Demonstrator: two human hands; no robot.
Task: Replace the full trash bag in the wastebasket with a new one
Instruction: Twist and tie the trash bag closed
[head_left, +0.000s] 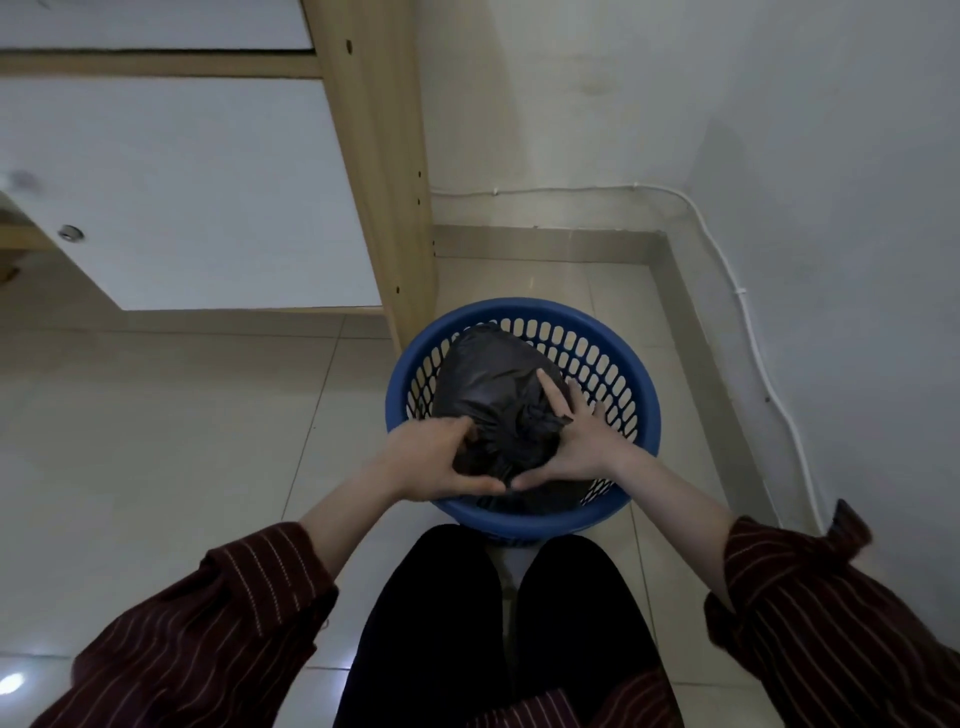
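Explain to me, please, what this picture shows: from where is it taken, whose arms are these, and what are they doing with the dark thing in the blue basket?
There is no machine here. The picture comes from one wide camera worn on a person's head, looking forward and down, so the arms in striped sleeves belong to the wearer. The dark shapes at the bottom are the person's legs.

On the tiled floor stands a round blue wastebasket with slotted walls, beside a wooden furniture post and near the room corner. Inside it sits a full black trash bag, its top gathered into a bunch.

The left hand grips the near side of the bag. The right hand presses on it beside the gathered top, fingers spread. The bag is not yet lifted out.
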